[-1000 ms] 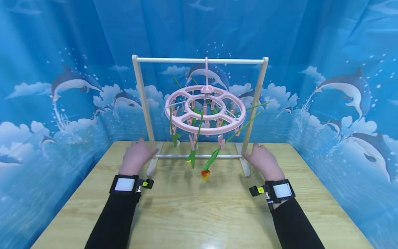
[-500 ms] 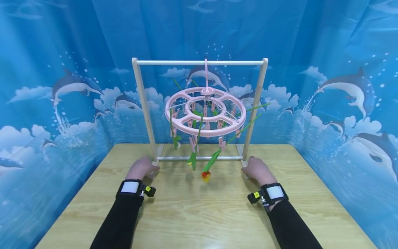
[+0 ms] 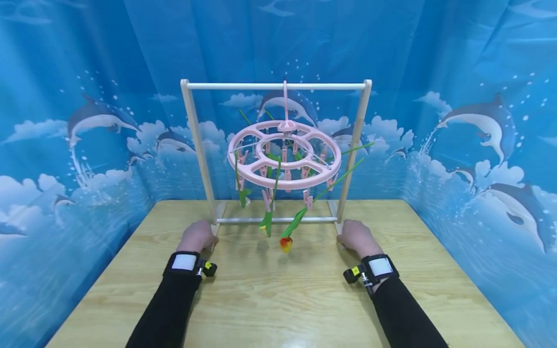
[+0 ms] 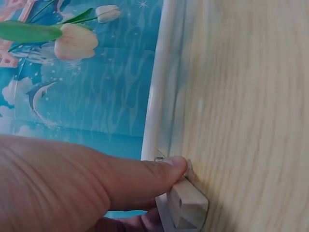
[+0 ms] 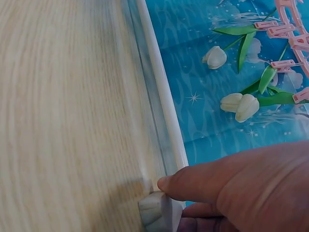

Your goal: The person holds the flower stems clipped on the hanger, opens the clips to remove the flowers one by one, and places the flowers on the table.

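Note:
A wooden rack with a white top bar (image 3: 235, 86) stands on the table. My left hand (image 3: 197, 236) pinches the front end of its left foot (image 4: 189, 205), thumb laid on top in the left wrist view. On the other side, my right hand (image 3: 359, 237) holds the right foot (image 5: 157, 211) the same way. From the bar hangs a round pink clip hanger (image 3: 286, 184). Its clothespins carry several artificial tulips, heads down: a red-yellow tulip (image 3: 285, 244) at the front, a pale peach tulip (image 4: 75, 42) and white tulips (image 5: 241, 107) elsewhere.
Behind and on both sides hangs a blue curtain (image 3: 461, 159) printed with dolphins. The light wooden table (image 3: 278, 299) reaches back to it. A white lower crossbar (image 3: 278, 220) joins the rack's feet, and green stems stick out past the hanger's right side.
Both hands have come down and toward me from beside the uprights to the front ends of the feet, and now hold them. The rack and tulips look nearly the same.

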`<state>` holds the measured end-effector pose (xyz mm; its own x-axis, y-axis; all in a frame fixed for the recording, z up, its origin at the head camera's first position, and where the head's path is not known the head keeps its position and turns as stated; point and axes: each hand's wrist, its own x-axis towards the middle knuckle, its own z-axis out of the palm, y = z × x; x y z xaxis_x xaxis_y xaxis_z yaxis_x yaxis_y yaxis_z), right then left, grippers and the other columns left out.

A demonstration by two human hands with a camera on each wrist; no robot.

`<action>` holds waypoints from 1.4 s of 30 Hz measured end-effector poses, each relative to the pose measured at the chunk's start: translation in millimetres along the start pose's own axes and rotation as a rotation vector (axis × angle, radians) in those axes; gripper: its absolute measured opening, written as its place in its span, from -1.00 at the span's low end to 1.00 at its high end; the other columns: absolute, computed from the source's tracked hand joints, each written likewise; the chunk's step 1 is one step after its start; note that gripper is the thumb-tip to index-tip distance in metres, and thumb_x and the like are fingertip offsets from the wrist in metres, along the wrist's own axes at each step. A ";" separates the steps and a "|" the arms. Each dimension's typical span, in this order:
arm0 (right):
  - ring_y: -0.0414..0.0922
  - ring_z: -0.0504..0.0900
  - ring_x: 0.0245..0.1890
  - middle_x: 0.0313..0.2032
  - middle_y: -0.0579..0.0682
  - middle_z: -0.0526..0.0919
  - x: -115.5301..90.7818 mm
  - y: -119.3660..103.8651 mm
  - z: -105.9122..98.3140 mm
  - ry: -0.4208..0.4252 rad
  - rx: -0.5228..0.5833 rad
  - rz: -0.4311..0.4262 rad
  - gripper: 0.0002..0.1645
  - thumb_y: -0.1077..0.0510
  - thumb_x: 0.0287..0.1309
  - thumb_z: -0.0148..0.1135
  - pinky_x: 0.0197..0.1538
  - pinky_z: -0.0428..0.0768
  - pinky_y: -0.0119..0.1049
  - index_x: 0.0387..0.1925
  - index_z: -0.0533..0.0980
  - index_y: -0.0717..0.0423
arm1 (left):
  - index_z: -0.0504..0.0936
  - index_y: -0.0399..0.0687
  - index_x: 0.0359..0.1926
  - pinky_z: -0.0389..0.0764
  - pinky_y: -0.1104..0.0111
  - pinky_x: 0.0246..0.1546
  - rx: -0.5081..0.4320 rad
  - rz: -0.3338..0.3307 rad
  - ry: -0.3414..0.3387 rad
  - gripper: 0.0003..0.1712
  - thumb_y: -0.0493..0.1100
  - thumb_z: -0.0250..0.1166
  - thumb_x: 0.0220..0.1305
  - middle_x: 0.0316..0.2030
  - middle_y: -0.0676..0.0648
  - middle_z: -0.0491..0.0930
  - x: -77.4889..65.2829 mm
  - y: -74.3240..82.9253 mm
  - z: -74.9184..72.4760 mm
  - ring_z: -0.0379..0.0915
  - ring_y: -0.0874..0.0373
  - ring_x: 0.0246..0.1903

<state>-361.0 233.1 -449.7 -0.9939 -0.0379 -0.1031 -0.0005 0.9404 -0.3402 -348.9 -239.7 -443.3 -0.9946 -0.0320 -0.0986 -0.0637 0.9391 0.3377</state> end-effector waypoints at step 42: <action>-0.02 0.61 -0.44 -0.38 0.14 0.65 -37.2 1.6 0.0 0.018 -0.123 -0.048 -0.68 0.19 0.38 0.37 -0.42 0.59 -0.23 -0.08 0.65 0.46 | 0.69 -0.35 -0.23 0.61 0.22 -0.40 0.094 0.023 0.027 -0.61 -0.05 0.54 0.37 -0.41 -0.13 0.64 -38.6 11.6 9.6 0.54 0.03 -0.42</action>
<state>-324.0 236.0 -446.4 -0.9943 -0.0788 -0.0722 -0.0605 0.9720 -0.2271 -310.4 -224.3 -444.6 -0.9976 -0.0184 -0.0665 -0.0345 0.9675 0.2505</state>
